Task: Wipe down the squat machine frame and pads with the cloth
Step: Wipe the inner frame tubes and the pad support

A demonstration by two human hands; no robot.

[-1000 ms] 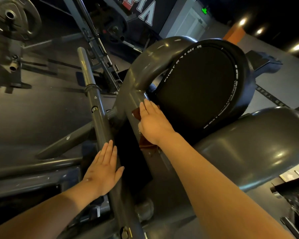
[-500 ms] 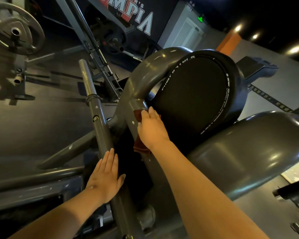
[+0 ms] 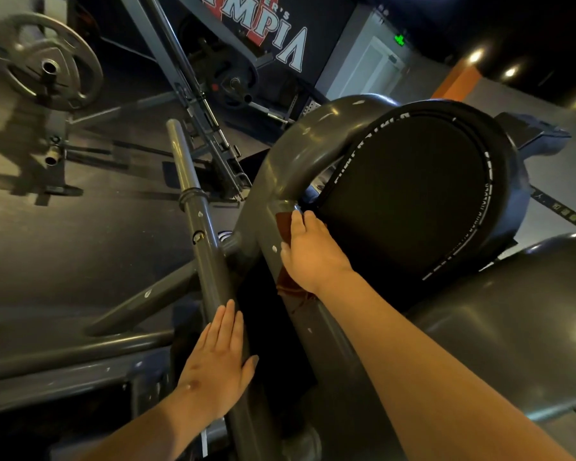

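Up the frame (image 3: 281, 174), right hand (image 3: 313, 257) slid cloth (image 3: 284, 224).

Dim gym interior. Ceiling spotlights (image 3: 476, 56) flare top right; soft glare streaks on curved grey frame (image 3: 300, 154). Deep shadows lower left. Wide-angle bending at edges; weight plate (image 3: 47, 61) slightly soft.
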